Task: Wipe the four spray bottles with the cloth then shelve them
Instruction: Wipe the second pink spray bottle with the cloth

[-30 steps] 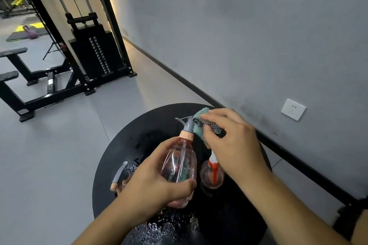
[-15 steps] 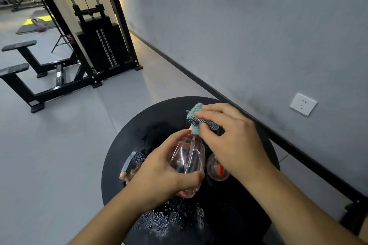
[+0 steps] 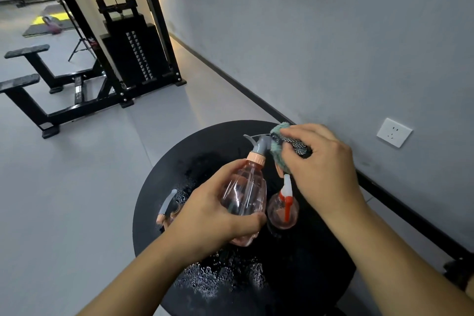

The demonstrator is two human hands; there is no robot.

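Note:
My left hand grips a clear pink spray bottle with a grey nozzle, held tilted above the round black table. My right hand grips a teal cloth and presses it against the right side of the bottle's grey spray head. A second pink bottle with a red and white nozzle stands on the table just right of the held one. A third bottle with a grey trigger stands at the left, mostly hidden behind my left hand.
Water droplets lie on the near part of the tabletop. A grey wall with a white socket runs along the right. A black cable weight machine and benches stand on the grey floor at the back left.
The cloth was over the top of the spray head; now it sits at the head's right side and the grey nozzle shows again. The bottle stays in my left hand.

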